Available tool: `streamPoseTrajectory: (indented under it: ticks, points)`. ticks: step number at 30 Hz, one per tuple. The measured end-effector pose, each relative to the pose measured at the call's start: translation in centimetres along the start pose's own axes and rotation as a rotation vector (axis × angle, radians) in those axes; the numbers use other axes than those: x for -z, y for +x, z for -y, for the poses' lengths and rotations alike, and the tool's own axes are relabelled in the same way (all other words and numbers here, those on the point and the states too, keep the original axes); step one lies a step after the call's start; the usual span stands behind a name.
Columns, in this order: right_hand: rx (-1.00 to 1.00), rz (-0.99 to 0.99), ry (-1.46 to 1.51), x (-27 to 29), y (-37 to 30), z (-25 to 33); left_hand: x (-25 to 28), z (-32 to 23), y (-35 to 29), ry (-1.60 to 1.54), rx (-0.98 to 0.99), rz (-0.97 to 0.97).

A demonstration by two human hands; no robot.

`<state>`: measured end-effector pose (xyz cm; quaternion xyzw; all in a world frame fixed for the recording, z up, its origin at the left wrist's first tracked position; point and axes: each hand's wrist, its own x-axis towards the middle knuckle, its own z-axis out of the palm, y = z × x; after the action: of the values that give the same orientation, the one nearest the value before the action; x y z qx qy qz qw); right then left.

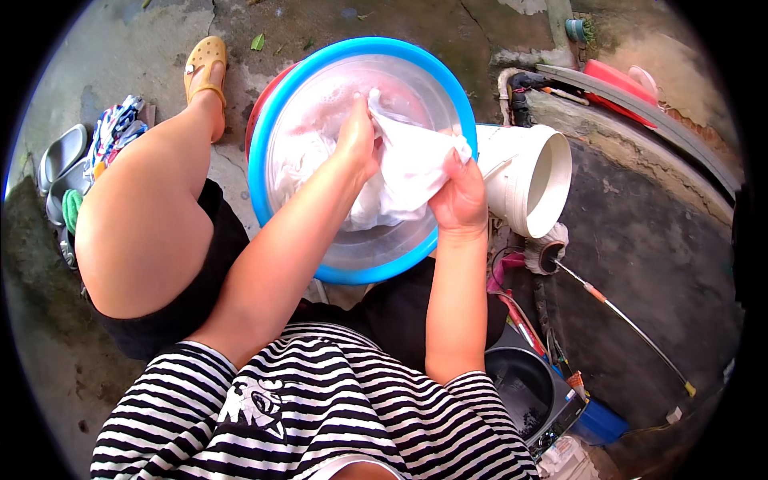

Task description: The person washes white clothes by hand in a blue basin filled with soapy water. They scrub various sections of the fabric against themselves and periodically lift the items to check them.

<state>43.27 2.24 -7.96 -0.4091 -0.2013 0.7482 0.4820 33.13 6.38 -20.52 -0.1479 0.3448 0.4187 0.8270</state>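
A white cloth [406,166] is stretched between my two hands over a blue-rimmed basin [362,275]. My left hand [359,138] is closed on the cloth's far left part, near the middle of the basin. Gripping the right end is my right hand [462,197], its thumb up and a bunched bit of fabric above it, close to the basin's right rim. More white fabric [298,164] lies wet in the basin, and the cloudy water there looks sudsy. The cloth's lower folds hang down to the rest of the fabric.
A white bucket [552,182] lies tipped on its side, right of the basin. Beyond it a mop-like brush [616,308] with a long handle rests on dark ground. Grey clogs [62,160] and a patterned cloth [118,132] lie at the left. A black tub [518,384] stands lower right.
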Motion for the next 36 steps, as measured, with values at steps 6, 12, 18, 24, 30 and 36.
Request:
streamPoseTrajectory:
  ticks: [6, 12, 18, 24, 30, 36]
  points:
    - [0.147, -0.433, -0.456, 1.2, 1.5, 0.2, -1.3, -2.2, -3.9, -0.194, 0.409, 0.275]
    - [0.009, -0.722, -0.415, 5.5, 3.9, -0.8, -1.4, -3.3, -4.2, -0.194, 0.563, 0.463]
    - [0.281, -0.757, -0.826, 4.0, 4.4, -1.3, 0.4, -2.5, -1.7, 0.326, 0.228, 0.197]
    - [0.248, -0.505, -1.122, -2.5, 4.4, -7.6, 1.8, 0.4, 1.2, 0.523, -0.094, -0.419]
    - [-0.018, -0.883, -1.772, 3.3, 8.0, -5.7, -0.7, 2.4, -1.5, 0.247, 0.081, -0.304]
    - [0.305, -0.585, -1.439, -0.8, 6.6, -8.1, 3.1, 2.5, 0.6, 0.506, -0.080, -0.021]
